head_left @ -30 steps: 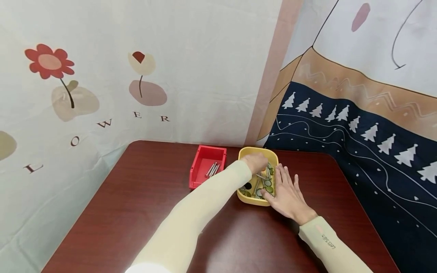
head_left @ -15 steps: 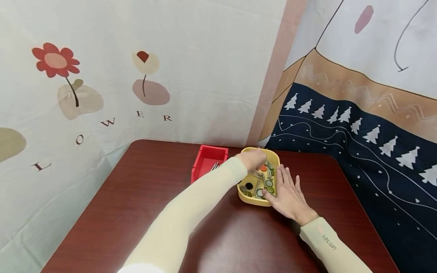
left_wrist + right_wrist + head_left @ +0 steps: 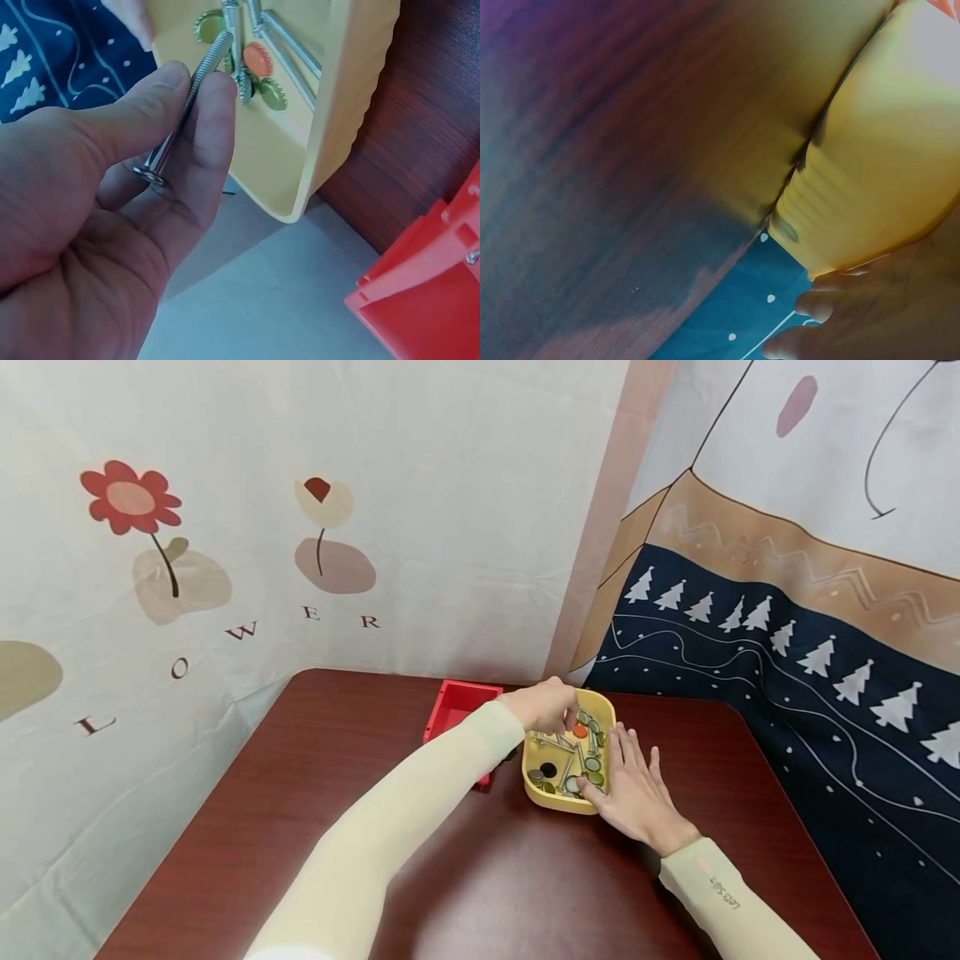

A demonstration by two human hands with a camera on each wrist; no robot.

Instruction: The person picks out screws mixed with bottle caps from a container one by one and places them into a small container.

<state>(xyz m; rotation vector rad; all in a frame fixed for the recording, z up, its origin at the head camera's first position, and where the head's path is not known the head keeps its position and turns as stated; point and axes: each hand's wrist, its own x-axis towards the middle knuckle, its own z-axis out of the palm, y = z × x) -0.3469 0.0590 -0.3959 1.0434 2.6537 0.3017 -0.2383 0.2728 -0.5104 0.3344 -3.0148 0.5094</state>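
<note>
My left hand [image 3: 542, 704] is over the far left part of a yellow plastic box [image 3: 561, 803]. Between thumb and fingers it pinches a silver screw [image 3: 192, 101], threaded end up and flat round head toward the palm, as the left wrist view shows. Inside the box lie several more screws [image 3: 287, 61] mixed with bottle caps, among them an orange cap [image 3: 257, 58] and a green one [image 3: 271, 94]. My right hand [image 3: 639, 795] rests with spread, straight fingers along the box's right side, its thumb over the near right rim.
A red open bin [image 3: 455, 697] stands left of the box, partly hidden behind my left forearm. Both containers are toward the back of a dark red-brown wooden table [image 3: 570, 885]. Printed cloth [image 3: 450, 527] hangs behind the table and down its right side.
My left hand has risen out of the box's contents and shifted left, toward the red bin, with the screw in its fingers. The right hand stays at the box.
</note>
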